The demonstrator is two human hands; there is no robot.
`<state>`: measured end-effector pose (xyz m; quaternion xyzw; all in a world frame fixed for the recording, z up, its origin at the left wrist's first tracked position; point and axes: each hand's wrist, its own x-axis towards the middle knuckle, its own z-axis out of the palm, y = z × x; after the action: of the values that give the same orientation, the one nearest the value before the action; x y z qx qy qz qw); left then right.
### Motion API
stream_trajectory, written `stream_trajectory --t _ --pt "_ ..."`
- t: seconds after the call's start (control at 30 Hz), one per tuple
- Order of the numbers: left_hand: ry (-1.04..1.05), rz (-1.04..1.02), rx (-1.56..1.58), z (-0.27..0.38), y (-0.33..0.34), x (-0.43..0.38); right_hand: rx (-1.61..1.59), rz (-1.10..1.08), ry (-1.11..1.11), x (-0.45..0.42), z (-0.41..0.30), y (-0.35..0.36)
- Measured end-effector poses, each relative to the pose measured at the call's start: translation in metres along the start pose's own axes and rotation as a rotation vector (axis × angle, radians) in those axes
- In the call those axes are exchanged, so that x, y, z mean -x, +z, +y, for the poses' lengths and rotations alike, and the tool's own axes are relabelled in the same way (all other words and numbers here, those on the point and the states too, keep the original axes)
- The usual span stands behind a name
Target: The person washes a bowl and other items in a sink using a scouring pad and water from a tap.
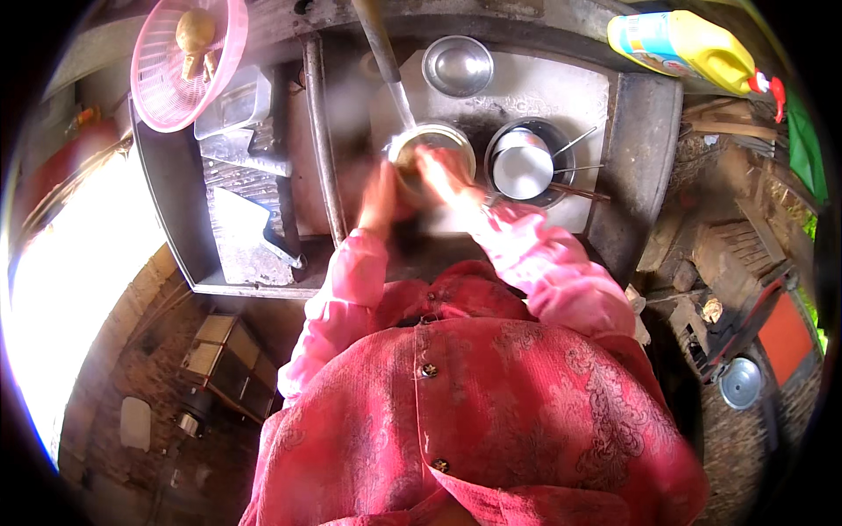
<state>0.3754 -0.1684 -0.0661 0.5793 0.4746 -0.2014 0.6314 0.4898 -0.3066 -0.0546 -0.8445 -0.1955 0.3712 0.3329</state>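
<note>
A round, light-rimmed bowl or pot (464,137) stands in the sink, with both my hands at it. My left hand (379,191) is blurred at its left side, fingertips near the rim. My right hand (444,172) reaches over the opening, its fingers blurred and partly inside; whether it grips anything is unclear. A long-handled metal tool (388,62) leans down to the rim from behind. Just right of my right hand, a dark metal pot (571,141) holds white bowls (523,172), chopsticks (579,192) and thin metal handles. A metal bowl (457,66) sits behind.
A raised bar (322,138) divides the sink from the left-hand board, where two cleavers (243,214) lie near a clear plastic container (240,105). A pink basket (189,98) with root-like pieces stands at the back left. A yellow bottle (697,52) lies on the back right ledge.
</note>
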Motion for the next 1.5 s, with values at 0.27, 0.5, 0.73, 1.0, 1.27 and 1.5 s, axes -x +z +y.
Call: stream_trajectory --t 0.27,0.5,0.73,1.0,1.27,1.5 --pt "-0.259 -0.169 0.324 0.043 0.01 0.006 -0.917 0.222 0.338 -0.016 -0.005 0.03" --pt "-0.107 -0.012 0.217 0.033 0.009 -0.007 -0.507 -0.03 -0.011 -0.013 0.018 0.018" --pt "0.908 0.383 0.247 0.187 0.017 0.048 -0.219 -0.028 -0.096 -0.006 0.044 0.051" --pt "1.859 0.871 -0.76 0.427 0.049 0.061 -0.311 0.1 -0.161 0.003 0.043 0.037" --pt "1.688 0.668 -1.234 0.43 0.017 0.062 -0.084 0.16 -0.239 -0.009 0.033 0.04" --pt "1.79 0.734 -1.399 0.384 -0.024 0.067 -0.078 0.271 -0.097 -0.006 0.028 0.028"
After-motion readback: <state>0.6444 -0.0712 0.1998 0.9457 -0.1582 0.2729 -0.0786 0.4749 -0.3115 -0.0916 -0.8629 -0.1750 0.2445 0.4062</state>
